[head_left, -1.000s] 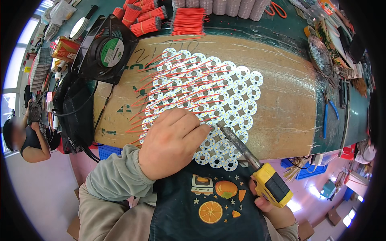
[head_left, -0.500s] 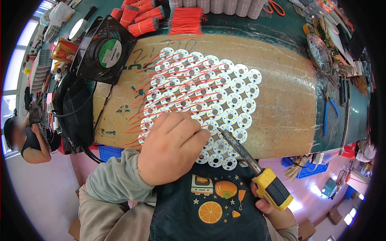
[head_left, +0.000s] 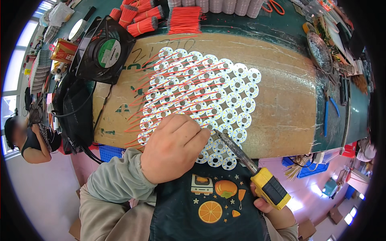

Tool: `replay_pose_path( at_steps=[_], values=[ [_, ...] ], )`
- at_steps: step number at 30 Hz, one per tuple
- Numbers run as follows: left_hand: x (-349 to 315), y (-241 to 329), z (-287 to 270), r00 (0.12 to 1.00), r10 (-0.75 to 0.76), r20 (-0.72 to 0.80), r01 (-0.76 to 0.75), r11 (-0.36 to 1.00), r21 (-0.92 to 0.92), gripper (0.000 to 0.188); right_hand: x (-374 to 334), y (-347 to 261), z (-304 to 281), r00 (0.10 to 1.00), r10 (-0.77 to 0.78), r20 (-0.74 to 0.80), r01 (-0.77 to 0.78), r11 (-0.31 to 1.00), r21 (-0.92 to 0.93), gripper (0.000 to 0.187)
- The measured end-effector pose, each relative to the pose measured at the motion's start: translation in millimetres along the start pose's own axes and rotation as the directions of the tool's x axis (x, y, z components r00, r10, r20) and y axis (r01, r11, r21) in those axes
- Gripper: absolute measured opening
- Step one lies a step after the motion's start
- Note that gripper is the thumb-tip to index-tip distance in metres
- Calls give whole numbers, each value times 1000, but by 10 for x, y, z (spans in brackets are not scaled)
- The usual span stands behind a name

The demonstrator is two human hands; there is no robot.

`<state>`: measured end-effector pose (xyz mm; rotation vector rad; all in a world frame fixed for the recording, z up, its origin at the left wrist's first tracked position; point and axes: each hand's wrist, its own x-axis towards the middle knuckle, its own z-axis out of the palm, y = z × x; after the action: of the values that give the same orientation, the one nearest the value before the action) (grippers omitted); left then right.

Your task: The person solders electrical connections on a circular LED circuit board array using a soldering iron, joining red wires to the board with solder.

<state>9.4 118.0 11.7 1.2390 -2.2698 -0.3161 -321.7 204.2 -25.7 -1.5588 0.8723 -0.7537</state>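
Rows of round white LED boards, each with a hole in its middle, lie close together on a brown board. Thin red wires run leftward from many of them. Over the near rows my left hand is closed with its fingertips pinched downward; what they pinch is hidden. My right hand grips a soldering iron by its yellow and black handle. The iron slants up to the left, its dark tip at a board just right of my left fingertips. Part of my right hand is hidden behind the handle.
The brown work board lies on a green table. A black fan stands at the left. Bundles of red wires and stacks of grey discs line the back. Blue-handled pliers lie right. Another person sits far left.
The soldering iron and my right hand have shifted slightly to the left. My left hand stays nearly in place, still pinched over the same boards.
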Motion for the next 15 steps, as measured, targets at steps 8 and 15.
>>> replay_pose_path(
  at_steps=[8, 15],
  values=[
    [-7, -11, 5, 1000, 1, 2, -1, 1000, -4, 31, 10, -89, -19, 982, 188, 27, -188, 981, 39, 47],
    [3, -9, 5, 1000, -3, 7, 3, 1000, -11, 31, 5, -20, -42, 998, 51, 44, -53, 997, 60, 39]
  ],
)
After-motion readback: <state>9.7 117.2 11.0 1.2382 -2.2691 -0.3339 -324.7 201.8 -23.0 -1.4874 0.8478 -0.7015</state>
